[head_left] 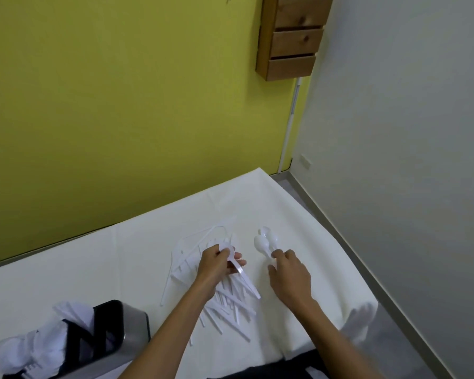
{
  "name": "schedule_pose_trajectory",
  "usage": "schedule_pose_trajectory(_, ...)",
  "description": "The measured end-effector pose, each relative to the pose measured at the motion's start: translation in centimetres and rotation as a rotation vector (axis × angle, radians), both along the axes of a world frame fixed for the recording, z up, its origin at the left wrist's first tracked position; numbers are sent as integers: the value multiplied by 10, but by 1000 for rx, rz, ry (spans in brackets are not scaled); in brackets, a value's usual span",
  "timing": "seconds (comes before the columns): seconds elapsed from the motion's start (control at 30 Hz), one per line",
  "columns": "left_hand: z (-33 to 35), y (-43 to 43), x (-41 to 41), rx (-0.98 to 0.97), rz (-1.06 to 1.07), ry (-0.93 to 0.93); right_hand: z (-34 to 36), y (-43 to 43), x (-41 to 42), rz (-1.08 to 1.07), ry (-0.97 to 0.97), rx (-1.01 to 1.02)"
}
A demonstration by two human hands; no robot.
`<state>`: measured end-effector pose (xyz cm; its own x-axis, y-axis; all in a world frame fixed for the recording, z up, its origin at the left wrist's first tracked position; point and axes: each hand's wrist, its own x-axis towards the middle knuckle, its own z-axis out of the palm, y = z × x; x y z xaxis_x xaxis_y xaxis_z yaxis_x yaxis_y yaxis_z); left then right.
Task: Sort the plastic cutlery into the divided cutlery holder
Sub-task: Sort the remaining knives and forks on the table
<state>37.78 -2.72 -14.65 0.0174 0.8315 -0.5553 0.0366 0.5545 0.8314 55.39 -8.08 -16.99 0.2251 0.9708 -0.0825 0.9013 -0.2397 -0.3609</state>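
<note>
Single head-worn wide-angle view, looking forward and down from close above the white tabletop [298, 214], facing the yellow-green wall [121, 105].

yellow-green wall [121, 105] behind desk [66, 269] under white cover; wooden drawer unit [293, 36] mounted high near corner; white pipe [290, 124] below it; grey wall [408, 132] right.

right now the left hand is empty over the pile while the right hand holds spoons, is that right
Not quite. The head view shows the left hand is not empty: it grips a white utensil over the pile. The right hand does hold spoons.
</note>
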Motion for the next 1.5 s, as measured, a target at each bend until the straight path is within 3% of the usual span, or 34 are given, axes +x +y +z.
schedule_pose_trajectory(0.2,1,1,9,-36,68,-95,1,1,0,27,-124,-86)
schedule_pose_trajectory(0.4,-1,-1,22,46,-127,122,26,-11,-13,153,419,-57)
schedule_pose_trajectory(0.53,-2,0,23,101,-147,207,29,-5,-2,118,532,-85)
schedule_pose_trajectory(0.6,-4,0,19,69,-54,181,20,0,9,-50,413,-13)
schedule_pose_trajectory(0.67,-4,-1,17,29,23,104,13,2,16,-152,172,-22)
schedule_pose_trajectory(0.83,8,3,26,-92,152,16,5,5,12,-70,-115,-152)
schedule_pose_trajectory(0.93,6,4,25,-15,116,-28,9,6,9,-48,-157,-206)
schedule_pose_trajectory(1.03,1,2,20,-8,68,-39,12,4,5,-28,3,-123)
schedule_pose_trajectory(1.13,-3,2,20,-83,-9,49,31,-3,-3,-7,419,-61)
schedule_pose_trajectory(1.2,-2,0,23,-85,-60,68,45,-5,-7,73,663,-147)
schedule_pose_trajectory(1.27,-1,-1,24,-11,-86,78,50,-3,-6,140,776,-265)
schedule_pose_trajectory(1.33,-1,0,22,47,-75,86,40,2,1,63,674,-204)
schedule_pose_trajectory(1.4,-1,1,17,44,-41,102,26,7,12,-102,364,-121)
schedule_pose_trajectory(1.5,0,2,11,18,71,15,12,7,20,-189,122,-206)
